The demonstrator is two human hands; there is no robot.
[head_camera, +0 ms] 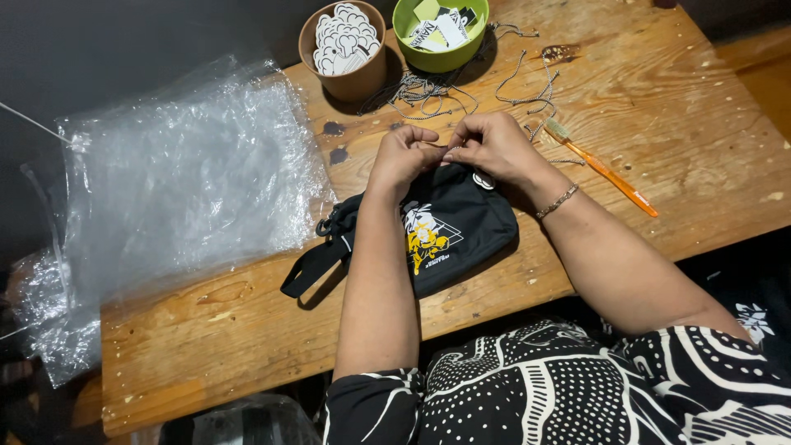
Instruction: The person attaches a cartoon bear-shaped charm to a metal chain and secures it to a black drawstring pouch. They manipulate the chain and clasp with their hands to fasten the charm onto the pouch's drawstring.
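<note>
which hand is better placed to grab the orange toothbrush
Right, probably. The right hand is nearest the toothbrush, which lies just beyond its wrist. The left hand is farther off, across the bag.

On the worktop the pouch lies centre, plastic bags to its left, toothbrush right, two cups and, seemingly, cords behind.

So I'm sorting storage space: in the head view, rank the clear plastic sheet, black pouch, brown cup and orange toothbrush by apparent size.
1. clear plastic sheet
2. black pouch
3. brown cup
4. orange toothbrush, long but thin; against the cup it is unsure.
</note>
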